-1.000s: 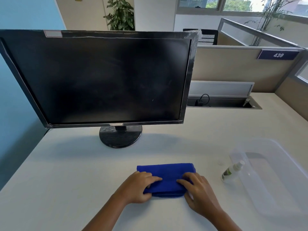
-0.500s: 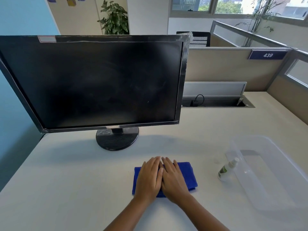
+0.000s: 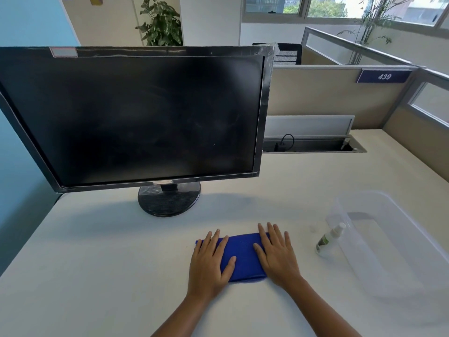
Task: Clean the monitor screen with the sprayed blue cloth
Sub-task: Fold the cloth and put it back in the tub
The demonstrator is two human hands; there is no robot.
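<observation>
A folded blue cloth (image 3: pixel 243 254) lies flat on the white desk (image 3: pixel 97 276), in front of the monitor. My left hand (image 3: pixel 211 261) presses flat on the cloth's left end, fingers spread. My right hand (image 3: pixel 277 254) lies flat on its right end, fingers spread too. Neither hand grips the cloth. The black monitor (image 3: pixel 136 117) stands behind on a round base (image 3: pixel 169 199), its dark screen smeared and dusty.
A small spray bottle (image 3: pixel 329 240) stands right of the cloth, its clear cap (image 3: pixel 315 227) beside it. A clear plastic bin (image 3: pixel 393 242) sits at the right. An open cable tray (image 3: pixel 311 145) runs behind, below beige partitions.
My hands were together on the middle of the cloth; they have slid apart to its two ends, flattening it.
</observation>
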